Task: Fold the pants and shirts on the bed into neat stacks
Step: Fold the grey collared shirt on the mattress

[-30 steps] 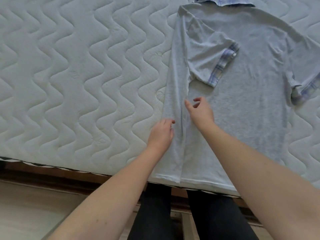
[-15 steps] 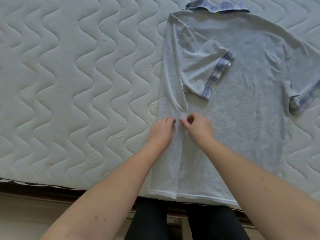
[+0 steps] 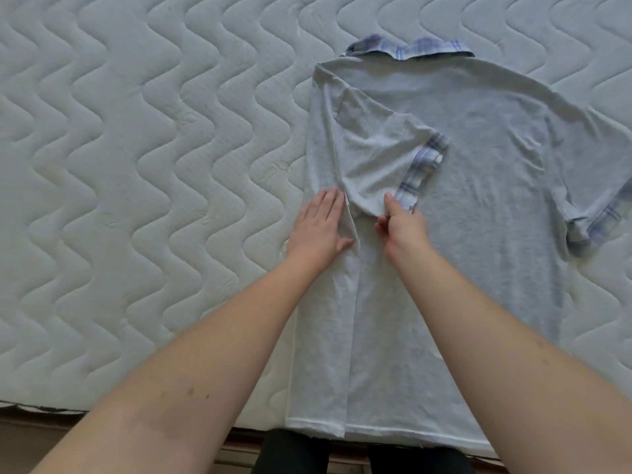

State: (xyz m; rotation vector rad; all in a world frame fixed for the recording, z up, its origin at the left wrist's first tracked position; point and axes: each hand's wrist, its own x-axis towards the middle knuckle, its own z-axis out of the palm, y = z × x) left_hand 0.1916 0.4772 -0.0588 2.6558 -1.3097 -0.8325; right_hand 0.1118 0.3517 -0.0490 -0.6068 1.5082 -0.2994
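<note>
Our right hand has its grip on the lower corner of the folded-in sleeve, thumb and curled fingers pinching the soft grey jersey just beside the plaid cuff; our left hand is released, fingers straight and together, palm pressing flat on the long folded side panel of the shirt, just beside the right hand with a ridge of cloth rising between them.

The shirt is a light grey knit polo with short sleeves, lying spread on the bed with its hem at the near edge; its left side is turned inward in a straight lengthwise strip, and the sleeve lies over the body as a rough triangle, slightly rumpled; the cuff is a woven band of blue and white check, and the collar at the far end is of the same check, curled and uneven; the other sleeve lies spread to the right, its checked cuff buckled; faint creases run across the chest; the hem is a neat stitched line.

The bed's surface is a pale quilted mattress, stitched in repeating wavy lines that puff the fabric into soft ridges; below its near edge we see a wooden frame and dark trouser legs.
</note>
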